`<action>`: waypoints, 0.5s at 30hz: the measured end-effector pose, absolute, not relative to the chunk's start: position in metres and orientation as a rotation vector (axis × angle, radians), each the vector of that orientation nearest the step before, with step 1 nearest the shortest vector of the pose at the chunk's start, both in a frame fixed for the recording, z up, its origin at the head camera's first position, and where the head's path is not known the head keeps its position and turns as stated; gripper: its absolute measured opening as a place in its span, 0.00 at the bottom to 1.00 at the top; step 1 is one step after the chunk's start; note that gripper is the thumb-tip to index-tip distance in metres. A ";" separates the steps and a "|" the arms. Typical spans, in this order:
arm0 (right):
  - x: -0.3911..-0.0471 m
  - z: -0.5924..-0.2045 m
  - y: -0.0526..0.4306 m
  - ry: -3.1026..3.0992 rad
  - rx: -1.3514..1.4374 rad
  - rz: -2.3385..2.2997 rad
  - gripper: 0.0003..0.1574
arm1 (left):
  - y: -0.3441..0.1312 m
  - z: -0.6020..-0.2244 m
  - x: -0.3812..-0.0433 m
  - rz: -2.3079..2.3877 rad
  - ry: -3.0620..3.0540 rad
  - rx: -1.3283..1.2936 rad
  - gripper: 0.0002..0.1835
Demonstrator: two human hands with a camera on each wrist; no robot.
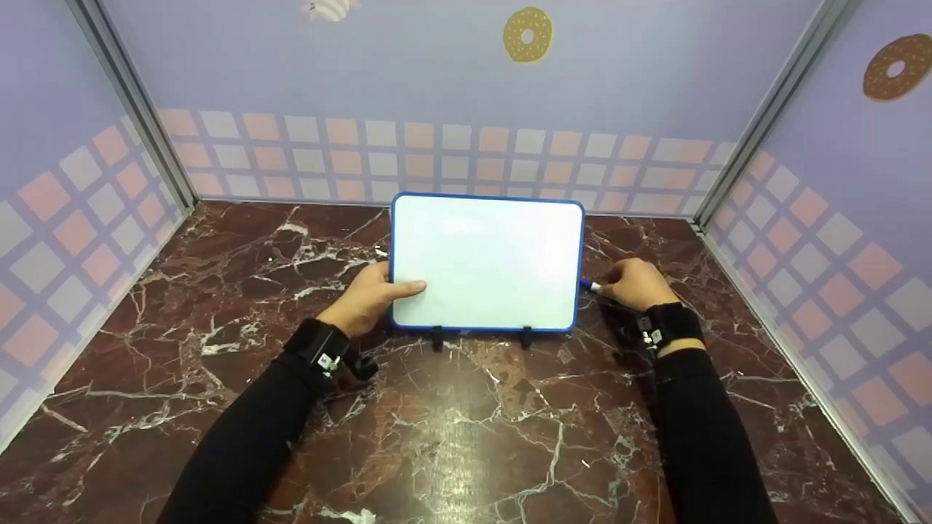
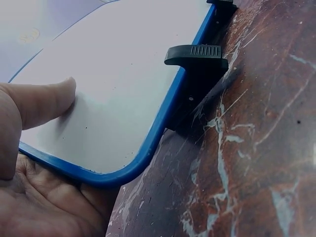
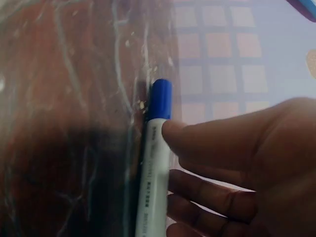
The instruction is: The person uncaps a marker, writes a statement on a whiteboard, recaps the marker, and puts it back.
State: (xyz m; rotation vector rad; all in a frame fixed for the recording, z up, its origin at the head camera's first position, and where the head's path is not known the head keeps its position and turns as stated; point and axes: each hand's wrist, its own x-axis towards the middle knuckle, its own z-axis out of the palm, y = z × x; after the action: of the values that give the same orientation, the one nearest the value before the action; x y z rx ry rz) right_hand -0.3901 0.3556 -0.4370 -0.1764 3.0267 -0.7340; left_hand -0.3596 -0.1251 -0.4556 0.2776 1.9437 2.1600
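A small whiteboard with a blue frame stands propped on a black stand, whose clip hooks over its lower edge. My left hand grips the board's left side, thumb flat on the white face and fingers behind the frame. To the right of the board, my right hand pinches a white marker with a blue cap near the tabletop. In the right wrist view, the thumb tip rests just below the cap and the other fingertips lie along the barrel.
The dark red marbled tabletop carries the stand's two black feet. Patterned panels with checks and doughnut pictures enclose the back and both sides, joined by grey metal posts. Both wrists wear black camera straps.
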 end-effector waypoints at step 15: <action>-0.388 -0.439 0.359 3.042 -0.139 -0.655 0.18 | -0.125 -0.452 -0.358 2.140 1.953 0.255 0.25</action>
State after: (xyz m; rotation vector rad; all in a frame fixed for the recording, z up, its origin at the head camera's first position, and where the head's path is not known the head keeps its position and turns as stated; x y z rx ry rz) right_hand -0.3875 0.3595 -0.4387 -0.1387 3.0423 -0.6545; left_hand -0.3581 -0.1252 -0.4517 0.2553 1.9532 2.1400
